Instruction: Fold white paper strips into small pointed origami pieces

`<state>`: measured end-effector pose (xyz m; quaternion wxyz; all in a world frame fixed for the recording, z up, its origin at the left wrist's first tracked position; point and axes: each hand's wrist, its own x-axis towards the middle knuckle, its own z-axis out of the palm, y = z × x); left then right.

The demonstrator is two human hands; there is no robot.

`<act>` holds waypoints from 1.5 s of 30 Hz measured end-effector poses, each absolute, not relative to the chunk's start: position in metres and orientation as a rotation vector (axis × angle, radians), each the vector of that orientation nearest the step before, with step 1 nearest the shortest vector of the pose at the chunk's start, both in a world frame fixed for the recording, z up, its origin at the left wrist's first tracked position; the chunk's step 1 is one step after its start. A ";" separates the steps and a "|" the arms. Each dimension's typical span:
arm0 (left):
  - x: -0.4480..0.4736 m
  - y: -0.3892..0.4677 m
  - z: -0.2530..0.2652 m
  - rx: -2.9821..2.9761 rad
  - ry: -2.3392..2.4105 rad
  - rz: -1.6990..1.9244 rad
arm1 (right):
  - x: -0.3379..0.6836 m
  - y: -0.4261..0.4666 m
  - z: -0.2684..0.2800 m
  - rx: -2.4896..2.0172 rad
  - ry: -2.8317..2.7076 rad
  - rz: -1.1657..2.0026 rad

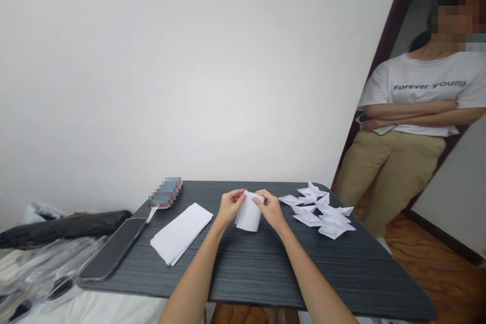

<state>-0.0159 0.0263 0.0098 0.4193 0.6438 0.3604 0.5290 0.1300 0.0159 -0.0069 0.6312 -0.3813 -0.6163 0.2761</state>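
Between my two hands, above the middle of the dark table, is a sheet of white paper, bent over at its top. My left hand pinches its upper left side between thumb and fingers. On the upper right, my right hand grips the same sheet, thumb in front and fingers behind. To the left lies a stack of white paper sheets, slightly fanned. Several folded white paper boats sit in a loose cluster to the right of my right hand.
A black smartphone rests on the table's left edge. Behind it is a blurred-out object with a white strap. Plastic-wrapped items lie beyond that edge. At the right stands a person with folded arms; a white wall rises behind the table.
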 end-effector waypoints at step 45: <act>-0.019 0.024 0.015 1.542 0.914 1.409 | 0.140 0.018 -0.013 -0.933 -1.124 1.097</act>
